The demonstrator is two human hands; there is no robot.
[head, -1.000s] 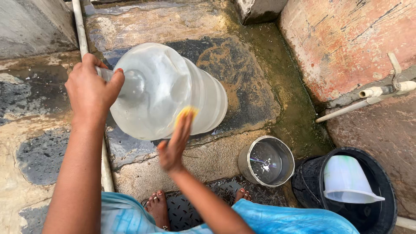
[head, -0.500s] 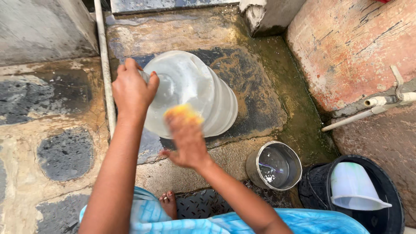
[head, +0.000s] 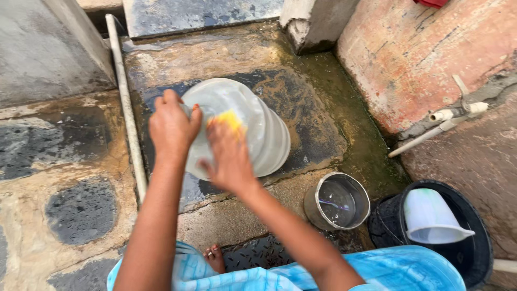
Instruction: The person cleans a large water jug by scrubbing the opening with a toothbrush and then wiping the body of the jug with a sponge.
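On jug: sponge (yellow).

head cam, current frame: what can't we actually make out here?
- Neck and mouth of the clear plastic jug: covered by the left hand.
- Yellow sponge: mostly under the right hand, which is motion-blurred; shape unclear.
- Black bucket: cut off by the bottom edge; the white jug hides its inside.
- Steel pot: water level unclear from glare.
- Red object: cut off by the top edge.
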